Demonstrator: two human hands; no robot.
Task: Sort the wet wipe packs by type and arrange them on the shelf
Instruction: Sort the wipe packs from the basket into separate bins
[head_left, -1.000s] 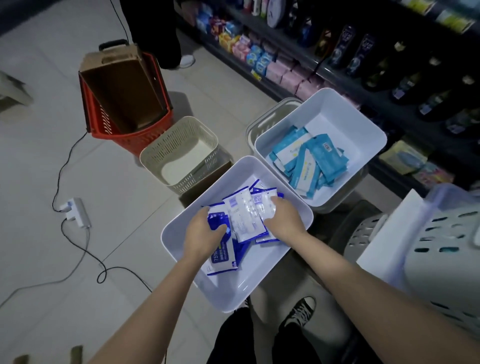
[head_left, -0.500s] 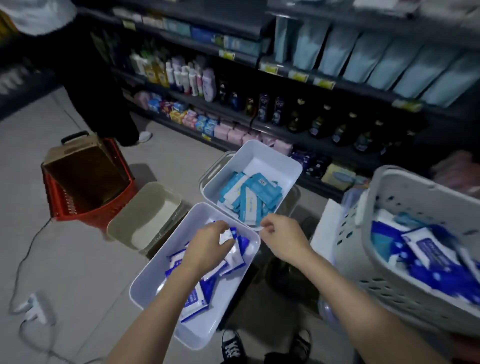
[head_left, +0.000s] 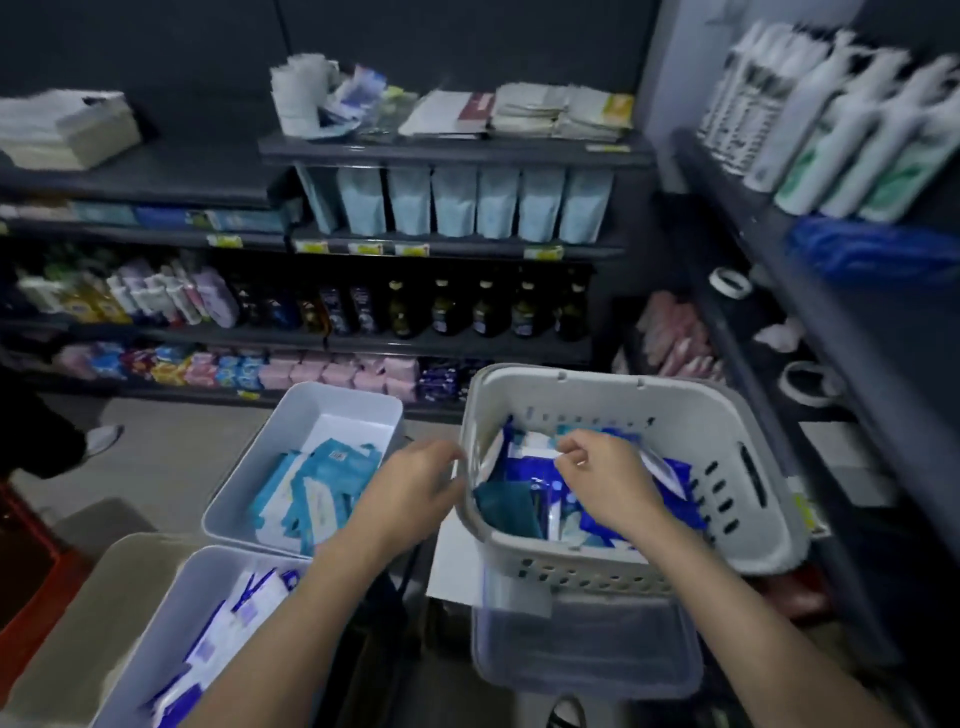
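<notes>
A grey slotted basket (head_left: 623, 387) on the right holds mixed wet wipe packs, dark blue ones (head_left: 678, 483) and a teal one (head_left: 504, 506). My right hand (head_left: 602, 478) is inside it, fingers curled down over the packs; whether it grips one is unclear. My left hand (head_left: 415, 488) hovers beside the basket's left rim, fingers loosely curled and holding nothing. A white bin (head_left: 311, 405) to the left contains teal packs (head_left: 322, 483). Another white bin (head_left: 171, 613) at the lower left contains blue-and-white packs (head_left: 249, 597).
Dark store shelves (head_left: 452, 150) stocked with pouches, bottles and packets stand behind the bins. A second shelf unit (head_left: 779, 249) with white bottles runs along the right. A translucent tub (head_left: 587, 649) sits under the basket. A beige basket (head_left: 93, 597) and another person's shoe (head_left: 104, 439) are at left.
My view swung up and to the right, from the white bins to the grey basket. Both hands left the blue-pack bin; the right hand went into the basket and the left moved to its rim.
</notes>
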